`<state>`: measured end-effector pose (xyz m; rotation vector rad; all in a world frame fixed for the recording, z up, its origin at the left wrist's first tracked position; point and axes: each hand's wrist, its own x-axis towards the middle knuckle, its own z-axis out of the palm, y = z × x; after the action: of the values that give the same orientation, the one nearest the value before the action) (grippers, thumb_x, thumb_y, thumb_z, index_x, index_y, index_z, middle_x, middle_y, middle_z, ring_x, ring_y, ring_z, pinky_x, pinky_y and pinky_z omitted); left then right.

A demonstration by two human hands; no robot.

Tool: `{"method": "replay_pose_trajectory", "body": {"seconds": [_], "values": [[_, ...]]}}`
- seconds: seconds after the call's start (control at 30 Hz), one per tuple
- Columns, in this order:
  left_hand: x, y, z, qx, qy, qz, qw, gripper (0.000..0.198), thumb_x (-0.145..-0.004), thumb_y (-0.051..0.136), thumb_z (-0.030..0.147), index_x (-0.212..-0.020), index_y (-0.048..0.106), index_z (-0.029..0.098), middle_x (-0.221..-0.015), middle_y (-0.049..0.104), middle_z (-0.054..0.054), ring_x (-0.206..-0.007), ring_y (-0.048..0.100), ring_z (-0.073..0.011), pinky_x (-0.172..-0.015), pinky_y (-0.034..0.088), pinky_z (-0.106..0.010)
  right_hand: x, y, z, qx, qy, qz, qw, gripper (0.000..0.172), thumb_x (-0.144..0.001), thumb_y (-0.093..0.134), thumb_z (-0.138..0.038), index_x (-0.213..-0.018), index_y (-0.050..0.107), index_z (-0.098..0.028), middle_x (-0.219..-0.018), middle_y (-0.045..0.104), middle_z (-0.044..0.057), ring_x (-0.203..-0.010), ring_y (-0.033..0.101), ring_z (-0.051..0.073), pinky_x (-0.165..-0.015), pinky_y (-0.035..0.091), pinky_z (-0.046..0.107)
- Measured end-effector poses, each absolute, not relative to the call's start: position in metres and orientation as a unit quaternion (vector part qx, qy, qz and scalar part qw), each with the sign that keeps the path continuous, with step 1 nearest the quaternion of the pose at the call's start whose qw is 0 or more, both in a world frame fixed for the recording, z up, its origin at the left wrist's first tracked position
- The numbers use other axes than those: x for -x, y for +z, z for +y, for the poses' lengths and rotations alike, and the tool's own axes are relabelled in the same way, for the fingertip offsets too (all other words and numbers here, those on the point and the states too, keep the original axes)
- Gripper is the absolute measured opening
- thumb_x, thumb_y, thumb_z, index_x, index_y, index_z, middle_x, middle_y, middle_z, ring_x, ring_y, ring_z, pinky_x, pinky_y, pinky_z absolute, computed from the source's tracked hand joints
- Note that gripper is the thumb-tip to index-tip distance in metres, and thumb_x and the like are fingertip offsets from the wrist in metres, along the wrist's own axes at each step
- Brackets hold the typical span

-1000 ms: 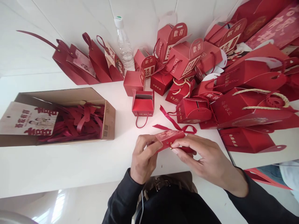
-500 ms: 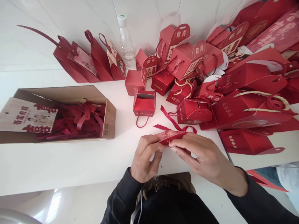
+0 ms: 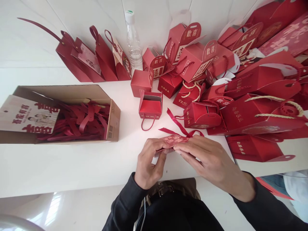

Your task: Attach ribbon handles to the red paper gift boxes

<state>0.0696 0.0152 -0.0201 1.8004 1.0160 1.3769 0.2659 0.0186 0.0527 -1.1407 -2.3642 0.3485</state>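
Note:
A small red gift box [image 3: 175, 139] with a pale floral print lies between my hands near the table's front edge. My left hand [image 3: 151, 162] pinches its left side between thumb and fingers. My right hand [image 3: 204, 157] grips its right side, the fingertips at the near edge; its thumb is partly hidden. A red ribbon [image 3: 179, 124] trails from behind the box onto the white table. Just beyond stands a small red box with a rope handle [image 3: 150, 106].
A cardboard box [image 3: 113, 123] full of red straps sits at the left, a printed card [image 3: 29, 115] over its end. Red bags [image 3: 106, 59] and a clear bottle [image 3: 134, 43] line the wall. Many red gift boxes [image 3: 262, 112] crowd the right. A person's clothing [image 3: 295, 183] shows at lower right.
The small box has tilted, so its printed face shows more and the red side with a small fastener is out of sight. My left fingers have shifted on it. The camera view has moved slightly.

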Motion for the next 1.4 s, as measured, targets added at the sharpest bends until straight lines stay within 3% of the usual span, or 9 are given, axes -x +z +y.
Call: {"method": "replay_pose_trajectory", "body": {"seconds": [0.17, 0.3, 0.47, 0.7, 0.83, 0.93, 1.03, 1.23, 1.4], "values": [[-0.067, -0.009, 0.016, -0.694, 0.505, 0.384, 0.341, 0.019, -0.094, 0.060, 0.006, -0.108, 0.063, 0.019, -0.099, 0.070, -0.006, -0.091, 0.067, -0.0169, -0.076, 0.058, -0.029, -0.267, 0.053, 0.020, 0.450, 0.098, -0.854, 0.242, 0.012, -0.104, 0.060, -0.018, -0.115, 0.062, -0.021, -0.106, 0.079, 0.005, -0.090, 0.076, 0.023, -0.079, 0.058, 0.037], [-0.071, 0.001, 0.016, -0.697, 0.476, 0.399, 0.359, 0.019, -0.091, 0.067, 0.012, -0.109, 0.064, 0.019, -0.101, 0.070, -0.007, -0.093, 0.067, -0.0182, -0.079, 0.059, -0.032, -0.267, 0.058, 0.024, 0.458, 0.092, -0.856, 0.222, 0.008, -0.105, 0.059, -0.020, -0.110, 0.064, -0.023, -0.099, 0.079, 0.003, -0.083, 0.074, 0.022, -0.076, 0.057, 0.038], [-0.078, 0.001, 0.019, -0.690, 0.481, 0.417, 0.345, 0.013, -0.094, 0.070, 0.014, -0.105, 0.066, 0.020, -0.097, 0.072, -0.005, -0.090, 0.069, -0.0169, -0.076, 0.059, -0.028, -0.267, 0.066, 0.026, 0.447, 0.103, -0.865, 0.203, 0.013, -0.107, 0.053, -0.020, -0.111, 0.065, -0.021, -0.099, 0.077, 0.005, -0.085, 0.073, 0.022, -0.074, 0.057, 0.037], [-0.077, -0.003, 0.017, -0.688, 0.487, 0.424, 0.333, 0.010, -0.094, 0.066, 0.012, -0.101, 0.066, 0.019, -0.094, 0.073, -0.006, -0.087, 0.070, -0.0164, -0.072, 0.060, -0.026, -0.290, 0.075, 0.029, 0.388, 0.063, -0.908, 0.146, 0.028, -0.106, 0.048, -0.014, -0.131, 0.060, -0.019, -0.105, 0.072, 0.007, -0.096, 0.067, 0.026, -0.087, 0.053, 0.042], [-0.076, -0.004, 0.017, -0.691, 0.491, 0.413, 0.333, 0.009, -0.094, 0.066, 0.012, -0.101, 0.067, 0.018, -0.094, 0.073, -0.006, -0.086, 0.071, -0.0153, -0.071, 0.060, -0.024, -0.302, 0.083, 0.032, 0.402, -0.013, -0.904, 0.146, 0.027, -0.105, 0.051, -0.012, -0.129, 0.063, -0.016, -0.112, 0.064, 0.014, -0.105, 0.060, 0.031, -0.094, 0.047, 0.048], [-0.076, -0.004, 0.017, -0.692, 0.492, 0.405, 0.339, 0.010, -0.094, 0.067, 0.012, -0.102, 0.067, 0.018, -0.096, 0.075, -0.006, -0.089, 0.072, -0.0156, -0.071, 0.061, -0.024, -0.301, 0.083, 0.032, 0.427, -0.079, -0.889, 0.144, 0.030, -0.107, 0.050, -0.025, -0.132, 0.063, -0.015, -0.107, 0.058, 0.015, -0.095, 0.055, 0.030, -0.084, 0.047, 0.047], [-0.076, -0.004, 0.018, -0.693, 0.491, 0.401, 0.344, 0.010, -0.094, 0.068, 0.012, -0.102, 0.067, 0.019, -0.095, 0.075, -0.006, -0.090, 0.073, -0.0161, -0.073, 0.062, -0.025, -0.296, 0.076, 0.033, 0.451, -0.048, -0.876, 0.164, 0.033, -0.110, 0.043, -0.028, -0.134, 0.062, -0.016, -0.092, 0.053, 0.008, -0.080, 0.049, 0.025, -0.072, 0.047, 0.040], [-0.075, -0.005, 0.019, -0.694, 0.491, 0.397, 0.348, 0.010, -0.094, 0.069, 0.012, -0.101, 0.067, 0.020, -0.095, 0.075, -0.006, -0.092, 0.073, -0.0182, -0.077, 0.064, -0.028, -0.284, 0.062, 0.038, 0.464, 0.065, -0.859, 0.207, 0.043, -0.101, 0.053, -0.007, -0.141, 0.059, -0.022, -0.096, 0.062, 0.006, -0.086, 0.058, 0.023, -0.075, 0.053, 0.036], [-0.074, -0.006, 0.021, -0.697, 0.499, 0.381, 0.346, 0.013, -0.093, 0.070, 0.011, -0.103, 0.066, 0.018, -0.094, 0.075, -0.005, -0.091, 0.071, -0.0158, -0.082, 0.062, -0.027, -0.288, 0.074, 0.036, 0.483, 0.058, -0.858, 0.165, 0.036, -0.106, 0.050, -0.025, -0.141, 0.058, -0.025, -0.115, 0.062, 0.011, -0.103, 0.063, 0.029, -0.086, 0.057, 0.045]]}}
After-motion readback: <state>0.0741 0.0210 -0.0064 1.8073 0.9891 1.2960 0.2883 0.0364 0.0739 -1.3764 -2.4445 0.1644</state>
